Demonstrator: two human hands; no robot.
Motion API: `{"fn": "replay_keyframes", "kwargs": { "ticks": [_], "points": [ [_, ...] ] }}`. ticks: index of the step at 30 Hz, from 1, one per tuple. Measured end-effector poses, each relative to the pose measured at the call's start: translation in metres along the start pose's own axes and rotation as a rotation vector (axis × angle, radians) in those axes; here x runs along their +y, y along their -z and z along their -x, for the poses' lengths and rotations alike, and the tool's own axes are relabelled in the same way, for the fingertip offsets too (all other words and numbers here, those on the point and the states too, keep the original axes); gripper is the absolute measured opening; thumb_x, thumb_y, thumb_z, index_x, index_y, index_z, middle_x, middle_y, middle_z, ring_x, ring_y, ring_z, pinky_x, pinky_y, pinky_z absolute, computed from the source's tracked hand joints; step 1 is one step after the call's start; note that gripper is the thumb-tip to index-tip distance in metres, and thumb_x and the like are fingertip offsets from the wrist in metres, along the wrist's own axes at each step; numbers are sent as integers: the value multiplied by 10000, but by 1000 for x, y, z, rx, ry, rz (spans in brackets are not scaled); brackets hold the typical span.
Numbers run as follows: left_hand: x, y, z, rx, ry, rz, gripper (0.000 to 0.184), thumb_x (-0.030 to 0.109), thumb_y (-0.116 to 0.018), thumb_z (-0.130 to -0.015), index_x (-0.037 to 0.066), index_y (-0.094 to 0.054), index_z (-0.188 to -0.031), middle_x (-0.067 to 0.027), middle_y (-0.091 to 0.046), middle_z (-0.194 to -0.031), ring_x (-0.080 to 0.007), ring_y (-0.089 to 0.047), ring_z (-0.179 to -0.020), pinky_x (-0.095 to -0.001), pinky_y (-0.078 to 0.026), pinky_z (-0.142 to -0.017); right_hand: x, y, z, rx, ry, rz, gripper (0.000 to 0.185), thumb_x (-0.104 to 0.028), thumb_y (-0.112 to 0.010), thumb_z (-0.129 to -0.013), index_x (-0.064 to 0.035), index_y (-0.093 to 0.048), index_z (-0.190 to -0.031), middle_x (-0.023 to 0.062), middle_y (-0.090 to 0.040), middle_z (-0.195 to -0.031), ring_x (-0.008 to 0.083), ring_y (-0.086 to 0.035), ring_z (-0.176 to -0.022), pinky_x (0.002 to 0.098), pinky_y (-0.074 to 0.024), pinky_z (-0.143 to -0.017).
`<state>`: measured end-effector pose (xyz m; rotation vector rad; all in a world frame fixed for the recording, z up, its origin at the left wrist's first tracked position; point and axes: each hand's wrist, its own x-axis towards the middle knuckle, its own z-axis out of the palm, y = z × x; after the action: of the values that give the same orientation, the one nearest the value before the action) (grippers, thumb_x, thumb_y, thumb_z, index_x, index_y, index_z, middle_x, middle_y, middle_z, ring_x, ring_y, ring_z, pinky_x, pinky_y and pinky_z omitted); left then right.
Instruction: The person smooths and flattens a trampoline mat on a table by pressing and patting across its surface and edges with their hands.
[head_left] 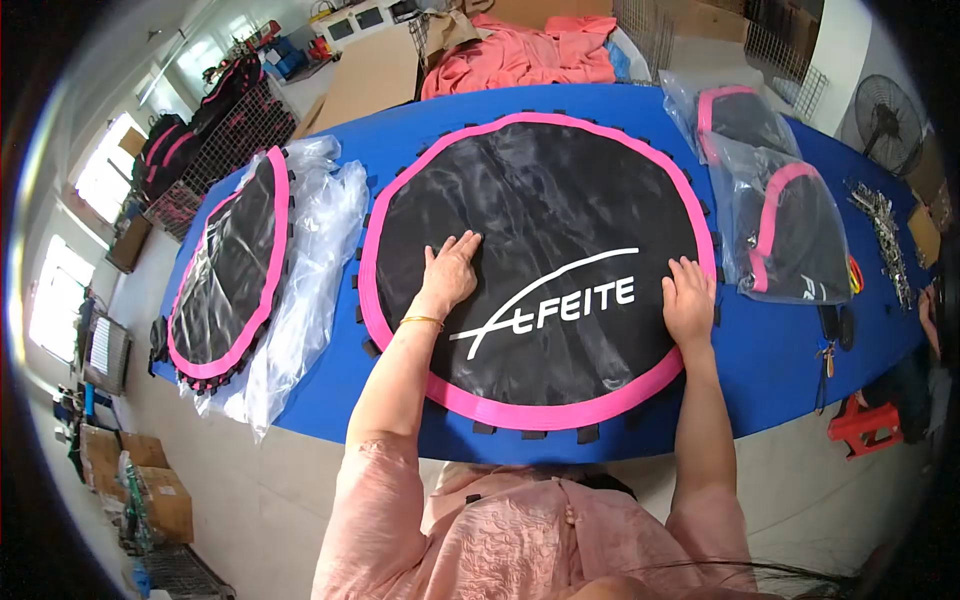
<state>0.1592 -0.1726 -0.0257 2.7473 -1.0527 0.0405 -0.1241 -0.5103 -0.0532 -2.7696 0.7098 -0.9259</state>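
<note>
A round black trampoline mat (540, 190) with a pink border, black tabs around its edge and white "FEITE" lettering lies flat on the blue table. My left hand (452, 270) rests on the mat's left half, fingers stretched out and pointing up and right. Near the right border my right hand (688, 298) lies flat, its fingers extended on the black fabric beside the pink band. Neither hand grips anything. To the left, a folded mat (235, 265) with the same pink edge lies beside clear plastic bags (318, 245).
Bagged folded mats (800, 235) lie at the right of the blue table (640, 440). A pile of metal pieces (880, 235) and small scissors (826, 358) are farther right. Pink cloth (520, 55) is heaped behind. A red stool (865, 428) and a fan (884, 122) stand at right.
</note>
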Motion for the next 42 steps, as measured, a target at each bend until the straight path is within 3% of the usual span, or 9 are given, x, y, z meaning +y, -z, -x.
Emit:
{"fn": "replay_keyframes", "kwargs": {
  "ticks": [4, 11, 13, 15, 21, 25, 31, 35, 42],
  "points": [
    [19, 9, -1, 9, 50, 87, 634, 396, -518, -1042, 136, -395, -1607, -86, -368, -1691, -340, -324, -1564, -692, -202, -1235, -3, 2, 0, 4, 6, 33, 400, -270, -568, -1038, -48, -665, -1355, 201, -638, -1418, 389, -541, -1379, 552, -337, -1187],
    [20, -10, 0, 90, 36, -28, 658, 483, -433, -1064, 159, -363, -1633, -49, -337, -1709, -328, -305, -1570, -701, -186, -1229, -10, 9, -7, 8, 8, 136, 390, -248, -601, -1012, -47, -664, -1340, 194, -650, -1398, 386, -556, -1359, 530, -383, -1150],
    [22, -9, 0, 91, 24, -25, 657, 485, -420, -1068, 157, -361, -1635, -48, -337, -1709, -325, -301, -1572, -699, -187, -1230, -29, 33, -20, -236, -15, -57, 395, -218, -611, -1014, -58, -648, -1373, 195, -644, -1408, 387, -568, -1350, 484, -425, -1142],
    [22, -8, 2, 95, 23, -40, 652, 449, -444, -1066, 125, -357, -1626, -79, -340, -1706, -343, -302, -1571, -692, -199, -1231, -74, 62, -35, -67, 152, -438, 391, -88, -603, -1000, -38, -642, -1386, 194, -692, -1325, 373, -649, -1243, 415, -503, -1061],
    [20, -13, 0, 92, 25, -32, 667, 494, -405, -1070, 141, -360, -1635, -46, -344, -1707, -328, -291, -1575, -691, -169, -1239, -234, 183, -36, 67, 656, -843, 374, 97, -590, -889, -3, -694, -1234, 146, -746, -1149, 351, -719, -969, 440, -571, -894],
    [22, -12, 1, 84, 40, -7, 670, 493, -404, -1071, 139, -353, -1638, -47, -333, -1712, -333, -285, -1578, -689, -160, -1243, -283, 246, -17, -35, 891, -757, 128, -12, -654, -802, -61, -698, -912, 88, -772, -1087, 223, -723, -804, 398, -589, -890],
    [22, -11, 1, 88, 41, 16, 669, 486, -412, -1068, 135, -361, -1635, -54, -332, -1712, -341, -281, -1580, -689, -151, -1245, -332, 303, -6, -43, 456, -792, 70, -41, -645, -899, -95, -650, -943, 48, -767, -1057, 181, -733, -767, 400, -587, -840],
    [23, -12, -1, 104, 33, 32, 673, 486, -421, -1063, 132, -365, -1633, -61, -331, -1712, -346, -277, -1580, -688, -137, -1249, -303, 298, -11, 0, 693, -854, 108, -211, -608, -1045, -121, -555, -1021, 37, -734, -946, 209, -726, -749, 386, -559, -771],
    [21, -11, 0, 112, 34, 24, 674, 483, -421, -1063, 129, -363, -1634, -60, -331, -1712, -347, -275, -1580, -688, -134, -1250, -269, 320, 2, 361, 879, -759, 184, -292, -557, -1065, -109, -568, -1044, 60, -699, -999, 209, -678, -846, 395, -523, -811]
  ]
}}
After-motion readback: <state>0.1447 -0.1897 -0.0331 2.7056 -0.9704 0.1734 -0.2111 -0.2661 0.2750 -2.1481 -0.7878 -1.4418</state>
